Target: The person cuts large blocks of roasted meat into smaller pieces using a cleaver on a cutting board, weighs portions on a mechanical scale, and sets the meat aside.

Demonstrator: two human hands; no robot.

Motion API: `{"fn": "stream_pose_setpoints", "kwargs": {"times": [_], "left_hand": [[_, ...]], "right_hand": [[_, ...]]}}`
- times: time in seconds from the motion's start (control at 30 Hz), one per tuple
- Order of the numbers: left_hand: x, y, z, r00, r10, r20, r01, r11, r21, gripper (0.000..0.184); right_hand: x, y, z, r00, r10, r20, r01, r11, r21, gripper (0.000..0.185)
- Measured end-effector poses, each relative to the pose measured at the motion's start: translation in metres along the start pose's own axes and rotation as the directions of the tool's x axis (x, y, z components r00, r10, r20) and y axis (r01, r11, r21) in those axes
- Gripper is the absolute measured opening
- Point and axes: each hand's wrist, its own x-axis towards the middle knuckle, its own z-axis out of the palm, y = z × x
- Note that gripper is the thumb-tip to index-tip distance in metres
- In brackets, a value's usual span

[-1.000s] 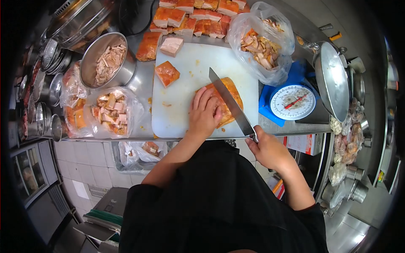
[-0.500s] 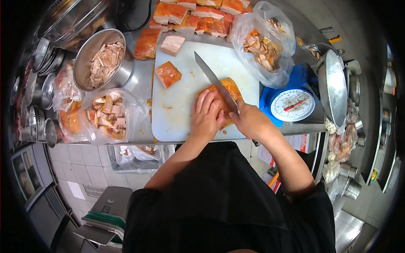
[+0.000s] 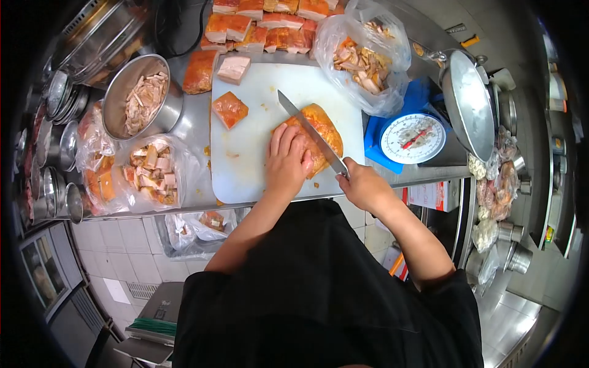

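On a white cutting board (image 3: 236, 178) lies a slab of roast pork (image 3: 325, 122) with browned, orange skin. My left hand (image 3: 287, 161) presses on the slab's left part with fingers curled over it. A long knife (image 3: 311, 133) is gripped by the handle in my right hand (image 3: 367, 189), its blade slanting across the slab beside my left fingers. How deep the edge sits in the meat is hidden. A small square pork piece (image 3: 229, 110) and a pale-topped block of pork (image 3: 234, 70) rest toward the board's left and upper-left corner.
Rows of pork blocks (image 3: 251, 40) line the back. Right of the board are a bag of meat scraps (image 3: 362, 67) and a blue dial scale (image 3: 412, 138). At left stand a steel pot (image 3: 175, 104) of sliced meat and a bag of cut pieces (image 3: 153, 172).
My right hand has drawn the knife back toward my body across the slab. My left hand stays on the pork. The whole view has shifted slightly.
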Motion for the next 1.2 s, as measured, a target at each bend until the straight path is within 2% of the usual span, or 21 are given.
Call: {"fn": "stream_pose_setpoints", "kwargs": {"times": [0.07, 0.17, 0.23, 0.3, 0.33, 0.4, 0.43, 0.47, 0.5, 0.53, 0.6, 0.73, 0.97, 1.03, 1.1, 1.2], "left_hand": [[0.0, 0.0, -0.005, 0.999, 0.028, -0.026, -0.027, 0.999, 0.041, 0.034], [0.014, 0.0, -0.02, 0.998, 0.022, 0.059, -0.028, 0.993, 0.111, 0.032], [0.044, -0.006, -0.029, 0.989, -0.064, 0.135, 0.065, 0.998, 0.003, 0.029], [0.097, -0.001, -0.033, 0.994, 0.033, 0.107, -0.014, 0.984, -0.176, 0.034], [0.118, -0.004, -0.018, 0.993, 0.032, 0.113, -0.012, 0.984, -0.175, 0.034], [0.149, -0.003, 0.005, 0.912, 0.336, 0.236, -0.309, 0.94, -0.144, 0.052], [0.149, -0.005, 0.009, 0.911, 0.333, 0.241, -0.304, 0.941, -0.151, 0.052], [0.149, -0.007, 0.014, 0.878, 0.196, 0.438, -0.166, 0.98, -0.105, 0.064], [0.151, -0.006, 0.016, 0.788, 0.052, 0.613, -0.04, 0.999, -0.032, 0.075], [0.15, -0.008, 0.018, 0.775, 0.049, 0.63, -0.032, 0.999, -0.038, 0.075], [0.155, -0.013, 0.017, 0.66, -0.035, 0.75, -0.014, 0.998, 0.06, 0.081], [0.16, -0.012, 0.02, 0.62, -0.046, 0.783, 0.014, 0.999, 0.047, 0.081], [0.16, -0.014, 0.02, 0.634, -0.051, 0.772, 0.048, 0.998, 0.027, 0.084], [0.16, -0.015, 0.025, 0.632, -0.058, 0.773, 0.051, 0.998, 0.033, 0.084], [0.155, -0.01, 0.027, 0.676, -0.089, 0.732, -0.071, 0.98, 0.185, 0.082], [0.151, -0.012, 0.029, 0.69, -0.066, 0.721, -0.105, 0.976, 0.189, 0.082]], "right_hand": [[-0.004, 0.004, 0.001, 1.0, -0.014, 0.022, 0.014, 1.0, -0.008, 0.032], [-0.031, 0.009, -0.006, 1.0, -0.028, -0.001, 0.028, 1.0, 0.014, 0.037], [-0.046, 0.017, -0.003, 1.0, 0.005, -0.027, -0.005, 1.0, -0.003, 0.035], [-0.051, 0.019, 0.002, 0.998, 0.041, -0.041, -0.042, 0.999, -0.014, 0.033], [-0.05, 0.017, 0.003, 0.998, 0.026, -0.058, -0.028, 0.999, -0.032, 0.032], [-0.048, 0.011, -0.001, 0.998, 0.014, -0.069, -0.017, 0.998, -0.054, 0.031], [-0.047, 0.007, -0.005, 0.998, 0.04, -0.041, -0.043, 0.996, -0.073, 0.03], [-0.046, 0.003, -0.01, 0.997, 0.07, -0.013, -0.071, 0.993, -0.091, 0.03], [-0.043, -0.001, -0.015, 0.997, 0.082, -0.005, -0.082, 0.993, -0.086, 0.03], [-0.042, -0.006, -0.018, 0.996, 0.092, 0.019, -0.09, 0.99, -0.107, 0.029], [-0.036, -0.01, -0.022, 0.993, 0.106, 0.061, -0.097, 0.987, -0.126, 0.029], [-0.029, -0.004, -0.027, 0.993, 0.066, 0.099, -0.055, 0.992, -0.117, 0.028], [-0.022, 0.001, -0.023, 0.987, 0.08, 0.137, -0.069, 0.994, -0.086, 0.034], [-0.011, 0.024, 0.01, 0.99, 0.074, 0.12, -0.066, 0.996, -0.066, 0.036], [-0.009, 0.037, 0.042, 0.993, 0.068, 0.099, -0.065, 0.997, -0.037, 0.038], [-0.007, 0.042, 0.057, 0.996, 0.085, -0.012, -0.085, 0.996, 0.004, 0.037]]}}
